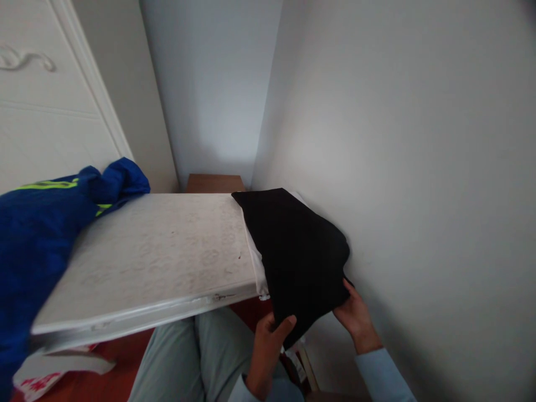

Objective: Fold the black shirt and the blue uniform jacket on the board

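Observation:
A black cloth [301,245] is spread over the right end of a white board-like table [176,251], its near part hanging past the front edge. My left hand [268,346] pinches its near left corner between thumb and fingers. At the cloth's right edge, close to the wall, my right hand [355,315] grips the fabric, with the thumb on top and the other fingers underneath. A strip of white fabric [258,268] shows from under the black cloth along its left side.
Blue clothing with yellow-green stripes [42,240] drapes over the table's left end. A wall [419,167] borders the right side. A white cabinet [50,128] stands at the left and a brown box-like piece [214,183] behind. A white-and-red bag [54,371] lies below.

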The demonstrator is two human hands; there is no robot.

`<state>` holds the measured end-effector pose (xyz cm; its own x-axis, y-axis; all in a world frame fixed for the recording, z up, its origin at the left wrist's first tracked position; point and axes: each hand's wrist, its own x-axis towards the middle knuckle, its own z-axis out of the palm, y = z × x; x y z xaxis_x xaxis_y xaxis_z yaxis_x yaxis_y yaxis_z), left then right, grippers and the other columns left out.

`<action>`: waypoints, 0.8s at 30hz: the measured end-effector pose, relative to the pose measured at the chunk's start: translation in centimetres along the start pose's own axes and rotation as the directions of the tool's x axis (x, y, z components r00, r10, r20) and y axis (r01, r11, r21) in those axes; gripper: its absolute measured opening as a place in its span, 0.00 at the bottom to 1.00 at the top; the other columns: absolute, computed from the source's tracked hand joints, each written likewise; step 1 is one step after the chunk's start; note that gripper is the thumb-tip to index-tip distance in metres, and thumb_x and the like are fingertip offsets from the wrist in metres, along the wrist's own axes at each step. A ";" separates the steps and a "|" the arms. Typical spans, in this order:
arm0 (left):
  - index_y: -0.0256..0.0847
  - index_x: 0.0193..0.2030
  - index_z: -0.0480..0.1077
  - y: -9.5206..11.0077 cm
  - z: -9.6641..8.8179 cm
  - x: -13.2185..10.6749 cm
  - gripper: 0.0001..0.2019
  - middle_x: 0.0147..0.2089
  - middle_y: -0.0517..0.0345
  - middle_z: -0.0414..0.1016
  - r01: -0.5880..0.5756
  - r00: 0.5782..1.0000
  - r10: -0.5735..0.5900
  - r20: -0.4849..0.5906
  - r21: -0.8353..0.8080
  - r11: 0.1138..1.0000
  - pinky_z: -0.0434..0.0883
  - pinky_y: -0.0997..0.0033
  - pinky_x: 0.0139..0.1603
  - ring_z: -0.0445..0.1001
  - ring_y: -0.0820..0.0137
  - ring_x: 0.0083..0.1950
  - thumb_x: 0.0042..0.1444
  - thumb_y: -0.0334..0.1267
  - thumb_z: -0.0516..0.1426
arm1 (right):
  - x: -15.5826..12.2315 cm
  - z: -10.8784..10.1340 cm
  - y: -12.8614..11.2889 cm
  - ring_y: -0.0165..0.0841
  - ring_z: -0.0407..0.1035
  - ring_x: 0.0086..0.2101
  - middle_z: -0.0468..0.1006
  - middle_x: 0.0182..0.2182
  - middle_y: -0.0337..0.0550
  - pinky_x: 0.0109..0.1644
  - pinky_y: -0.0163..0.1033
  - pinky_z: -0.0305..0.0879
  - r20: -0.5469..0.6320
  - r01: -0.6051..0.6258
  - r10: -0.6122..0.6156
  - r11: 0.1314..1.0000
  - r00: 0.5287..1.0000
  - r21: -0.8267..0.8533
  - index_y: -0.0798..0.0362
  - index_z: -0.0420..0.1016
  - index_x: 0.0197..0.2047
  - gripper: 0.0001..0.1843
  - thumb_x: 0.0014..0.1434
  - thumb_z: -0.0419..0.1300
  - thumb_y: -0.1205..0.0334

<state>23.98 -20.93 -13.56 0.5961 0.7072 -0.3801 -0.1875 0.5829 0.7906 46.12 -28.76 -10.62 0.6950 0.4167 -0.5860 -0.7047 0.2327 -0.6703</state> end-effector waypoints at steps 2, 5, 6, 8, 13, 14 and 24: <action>0.35 0.28 0.79 -0.4 -0.1 0.1 0.27 0.30 0.52 0.77 -0.009 0.999 0.009 0.049 0.003 1.000 0.72 0.69 0.35 0.73 0.66 0.32 0.35 0.60 0.71 | -0.3 -0.2 -0.5 0.38 0.74 0.55 0.84 0.45 0.43 0.61 0.47 0.72 0.046 0.078 -0.077 0.996 0.996 -0.038 0.52 0.81 0.44 0.10 0.63 0.60 0.63; 0.34 0.32 0.79 -1.4 -0.2 0.6 0.29 0.33 0.50 0.78 -0.001 1.000 0.001 0.030 -0.019 1.000 0.74 0.67 0.37 0.76 0.64 0.35 0.35 0.61 0.71 | -0.3 -1.3 -0.5 0.38 0.73 0.55 0.83 0.47 0.42 0.62 0.46 0.71 0.059 0.155 -0.150 0.985 0.987 -0.082 0.50 0.80 0.47 0.12 0.60 0.64 0.60; 0.34 0.34 0.79 -1.8 -0.4 0.9 0.32 0.32 0.50 0.78 0.029 1.000 -0.029 0.008 -0.013 0.999 0.74 0.67 0.34 0.76 0.63 0.34 0.33 0.63 0.71 | 0.0 -1.9 -0.3 0.37 0.75 0.53 0.84 0.45 0.41 0.60 0.44 0.72 0.031 0.146 -0.143 0.984 0.989 -0.098 0.49 0.80 0.46 0.12 0.58 0.65 0.62; 0.35 0.38 0.78 -2.3 -0.8 1.4 0.40 0.31 0.50 0.78 0.109 0.994 -0.107 -0.032 0.053 0.993 0.71 0.67 0.25 0.76 0.62 0.28 0.29 0.69 0.69 | 0.8 -3.2 0.3 0.35 0.78 0.48 0.84 0.39 0.39 0.57 0.41 0.74 -0.028 0.092 -0.096 0.988 0.995 -0.121 0.49 0.79 0.41 0.10 0.54 0.66 0.68; 0.41 0.30 0.73 0.2 -3.1 0.8 0.31 0.24 0.51 0.75 0.079 0.996 -0.084 -0.013 0.522 0.850 0.61 0.68 0.21 0.73 0.62 0.20 0.45 0.72 0.58 | 1.3 -6.1 0.9 0.39 0.79 0.41 0.83 0.37 0.44 0.53 0.48 0.77 0.025 0.010 -0.006 0.982 1.000 -0.189 0.52 0.76 0.33 0.08 0.48 0.69 0.66; 0.43 0.26 0.71 1.6 -3.5 0.5 0.28 0.23 0.51 0.73 0.033 0.999 -0.031 -0.013 0.620 0.784 0.60 0.68 0.22 0.72 0.63 0.21 0.49 0.69 0.57 | 0.8 -6.3 0.9 0.42 0.79 0.42 0.83 0.37 0.45 0.52 0.51 0.77 0.040 0.020 -0.011 0.976 0.999 -0.216 0.52 0.76 0.32 0.10 0.46 0.71 0.63; 0.41 0.39 0.74 16.2 -0.9 8.4 0.12 0.37 0.51 0.79 -0.421 0.803 0.564 0.194 0.854 0.305 0.68 0.65 0.44 0.77 0.61 0.39 0.63 0.45 0.54 | -5.5 6.0 -5.7 0.42 0.78 0.41 0.82 0.45 0.56 0.46 0.47 0.73 0.655 0.465 0.349 0.490 0.670 -0.737 0.54 0.79 0.55 0.30 0.52 0.72 0.48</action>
<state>25.27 -5.18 -4.40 0.5241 0.8188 0.2342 0.3587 -0.4616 0.8113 45.44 -27.11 -0.88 0.1260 0.9363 -0.3279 0.0832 -0.3394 -0.9370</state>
